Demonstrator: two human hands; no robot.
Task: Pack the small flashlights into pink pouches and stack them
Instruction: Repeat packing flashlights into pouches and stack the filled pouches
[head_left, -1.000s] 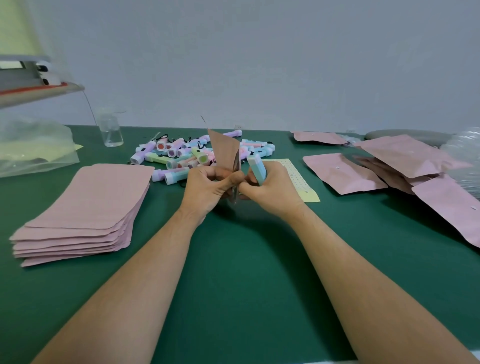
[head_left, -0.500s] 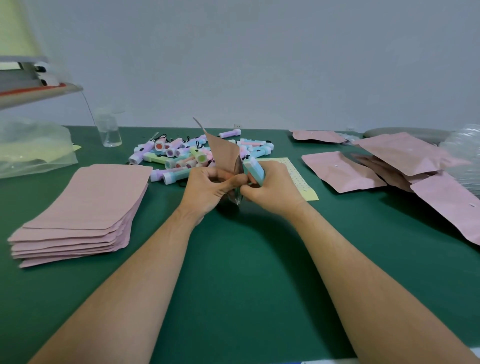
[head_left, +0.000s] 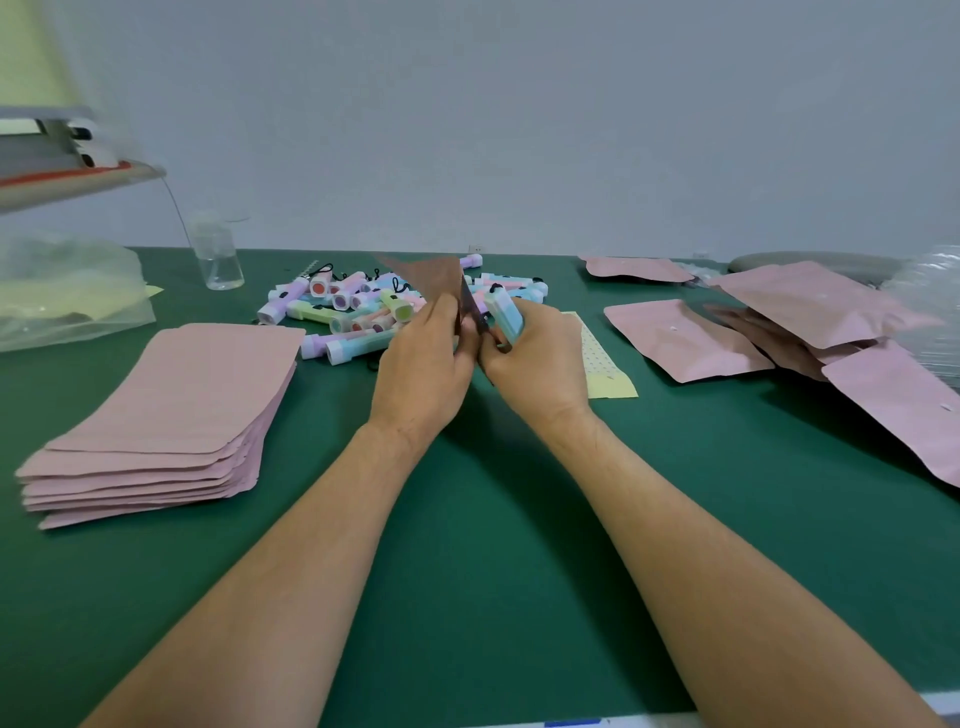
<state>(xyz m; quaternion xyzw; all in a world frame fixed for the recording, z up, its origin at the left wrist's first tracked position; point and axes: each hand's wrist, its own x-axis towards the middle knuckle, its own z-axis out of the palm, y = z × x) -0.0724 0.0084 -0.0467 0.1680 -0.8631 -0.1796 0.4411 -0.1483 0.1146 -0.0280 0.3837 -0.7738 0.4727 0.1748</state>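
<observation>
A: Your blue flashlight has come in closer to the pink pouch since a moment ago. The pouch tip now leans more to your left.

B: Start close. Your arms lie over the green table. Your left hand pinches the pouch by its edge. Your right hand is wrapped round the flashlight.

A: The pouch stands up between your two hands. The flashlight is just right of it and touches it.

B: Its long side points up and away from you, tipped a bit left, pale end on top.

A: So the pouch lies left of the flashlight. I think your right hand must push it that way, into the dark gap. I can't tell how wide that gap is.

B: Off to your left sits the stack of empty pouches. On your right lie the filled pouches.

A: Behind your hands is the pile of flashlights. Furthest back is the clear cup.
</observation>
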